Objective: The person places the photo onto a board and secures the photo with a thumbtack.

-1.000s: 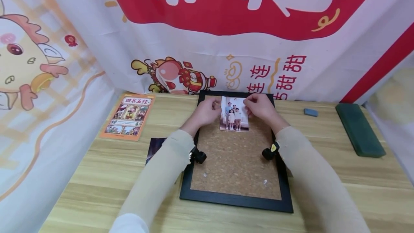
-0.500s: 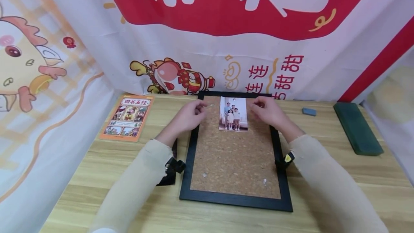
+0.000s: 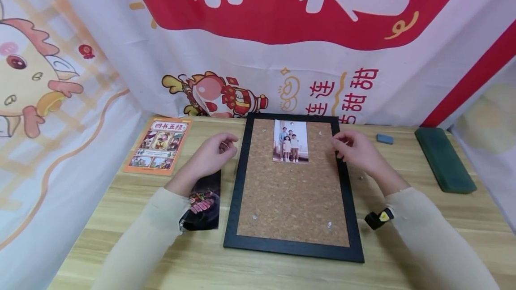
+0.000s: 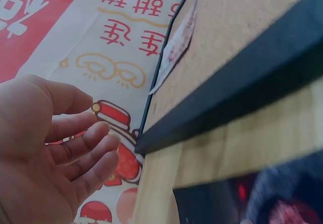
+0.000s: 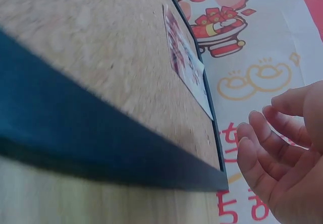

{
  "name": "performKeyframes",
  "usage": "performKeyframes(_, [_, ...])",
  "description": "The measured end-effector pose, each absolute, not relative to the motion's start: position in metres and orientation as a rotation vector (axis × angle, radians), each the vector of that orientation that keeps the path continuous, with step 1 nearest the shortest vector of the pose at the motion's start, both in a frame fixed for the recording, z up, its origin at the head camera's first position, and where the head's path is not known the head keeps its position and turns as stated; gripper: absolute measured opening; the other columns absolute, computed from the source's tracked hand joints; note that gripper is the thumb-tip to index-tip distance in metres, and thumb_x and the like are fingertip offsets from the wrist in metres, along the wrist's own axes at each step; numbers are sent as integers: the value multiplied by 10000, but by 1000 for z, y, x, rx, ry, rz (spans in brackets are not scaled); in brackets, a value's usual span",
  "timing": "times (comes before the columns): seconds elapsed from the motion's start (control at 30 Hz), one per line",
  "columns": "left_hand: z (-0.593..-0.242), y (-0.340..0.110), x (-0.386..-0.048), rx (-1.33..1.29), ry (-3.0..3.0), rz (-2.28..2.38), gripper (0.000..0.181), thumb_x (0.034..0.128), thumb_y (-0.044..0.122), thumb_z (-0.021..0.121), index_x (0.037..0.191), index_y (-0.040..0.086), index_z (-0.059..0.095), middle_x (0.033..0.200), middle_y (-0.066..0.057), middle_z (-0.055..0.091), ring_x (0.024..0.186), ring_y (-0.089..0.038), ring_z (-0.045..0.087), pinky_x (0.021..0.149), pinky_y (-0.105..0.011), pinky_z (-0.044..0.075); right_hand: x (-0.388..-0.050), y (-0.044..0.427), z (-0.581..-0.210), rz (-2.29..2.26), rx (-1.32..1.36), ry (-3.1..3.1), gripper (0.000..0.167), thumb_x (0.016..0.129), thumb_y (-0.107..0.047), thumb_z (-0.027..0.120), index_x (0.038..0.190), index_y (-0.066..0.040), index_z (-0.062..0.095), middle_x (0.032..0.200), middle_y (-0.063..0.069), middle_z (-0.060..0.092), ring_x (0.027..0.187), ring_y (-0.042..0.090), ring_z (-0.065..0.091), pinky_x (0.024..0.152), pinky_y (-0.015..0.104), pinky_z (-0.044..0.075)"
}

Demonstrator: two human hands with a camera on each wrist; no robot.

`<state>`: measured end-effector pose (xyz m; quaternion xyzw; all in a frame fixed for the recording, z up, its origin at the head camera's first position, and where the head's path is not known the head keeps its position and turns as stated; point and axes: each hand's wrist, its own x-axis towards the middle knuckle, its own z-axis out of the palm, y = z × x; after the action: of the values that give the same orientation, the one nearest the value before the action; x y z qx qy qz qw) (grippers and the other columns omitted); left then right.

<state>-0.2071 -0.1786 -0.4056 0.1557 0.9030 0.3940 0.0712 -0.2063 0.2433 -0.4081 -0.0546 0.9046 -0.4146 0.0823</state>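
Observation:
A family photo [image 3: 290, 142] lies on the upper middle of a cork board [image 3: 294, 200] with a black frame, and a small clear pin [image 3: 292, 123] shows at its top edge. My left hand [image 3: 213, 153] hovers left of the board, its fingers loosely bent and holding nothing. On the other side, my right hand [image 3: 359, 151] is near the right frame edge, also with nothing in its relaxed fingers; whether it touches the frame is unclear. Both wrist views show the photo edge-on, apart from the hands. Several more clear pins [image 3: 329, 225] sit near the board's corners.
A dark picture [image 3: 205, 202] lies left of the board, partly under my left forearm. Farther left is an orange booklet [image 3: 158, 146]. To the right are a small blue block [image 3: 384, 138] and a long green case [image 3: 445, 160]. A printed cloth [image 3: 250, 66] hangs behind the table.
Both hands have let go of the photo and moved apart, the left hand to the left and the right hand to the right, beyond the cork. The photo stays on the board.

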Motion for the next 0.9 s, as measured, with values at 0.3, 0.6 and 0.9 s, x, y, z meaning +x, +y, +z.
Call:
performKeyframes(0.3, [-411,-202,-186,457,2776,1059,341,1081,149,605,1369,-27,653,1154,-151,708,1035,-266,669,919,-452,567,-185,269,-416,-1191,-164,2761,352,1122,-308,587,1240,6,691,1064,198,718,844,215,646,681,276,575])
performKeyframes(0.6, [-412,-225,-165,348,2838,934,389,1076,194,631,1395,-28,638,1213,-184,672,1049,-293,678,919,-503,591,-170,293,-428,-1107,-121,2771,365,1126,-350,574,1264,-30,682,1078,173,728,886,244,636,716,279,563])
performKeyframes(0.9, [-419,-248,-147,214,2913,795,450,1046,237,687,1399,-35,627,1267,-241,655,1109,-384,688,930,-574,587,-157,307,-441,-1089,-81,2767,347,1124,-334,586,1256,-30,687,1028,143,707,870,243,602,688,277,542])
